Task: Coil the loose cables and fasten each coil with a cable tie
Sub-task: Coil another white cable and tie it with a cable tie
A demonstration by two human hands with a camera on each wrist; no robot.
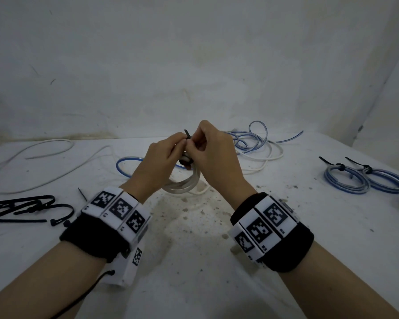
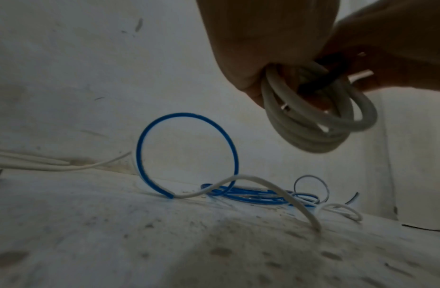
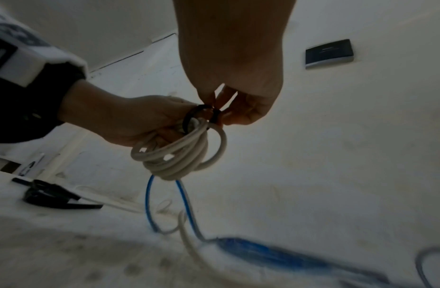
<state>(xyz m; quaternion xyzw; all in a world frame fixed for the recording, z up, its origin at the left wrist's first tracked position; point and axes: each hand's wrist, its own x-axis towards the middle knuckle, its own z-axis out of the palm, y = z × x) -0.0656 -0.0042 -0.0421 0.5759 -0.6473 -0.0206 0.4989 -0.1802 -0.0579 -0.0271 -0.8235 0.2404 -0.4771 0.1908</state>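
Observation:
Both hands are raised above the middle of the white table (image 1: 194,249). My left hand (image 1: 158,161) grips a white cable coil (image 1: 184,184) (image 2: 312,124) (image 3: 179,155), which hangs below the fingers. A black cable tie (image 1: 187,135) (image 3: 201,111) is looped round the top of the coil. My right hand (image 1: 211,148) (image 3: 238,109) pinches that tie next to the left fingertips. The tie's end sticks up between the two hands. In the left wrist view the tie (image 2: 320,79) shows as a dark band across the strands.
Loose blue cable (image 1: 251,137) (image 2: 187,155) and loose white cable (image 1: 32,157) lie across the back of the table. Two tied blue coils (image 1: 364,178) sit at the right. Several spare black ties (image 1: 30,209) (image 3: 54,196) lie at the left front.

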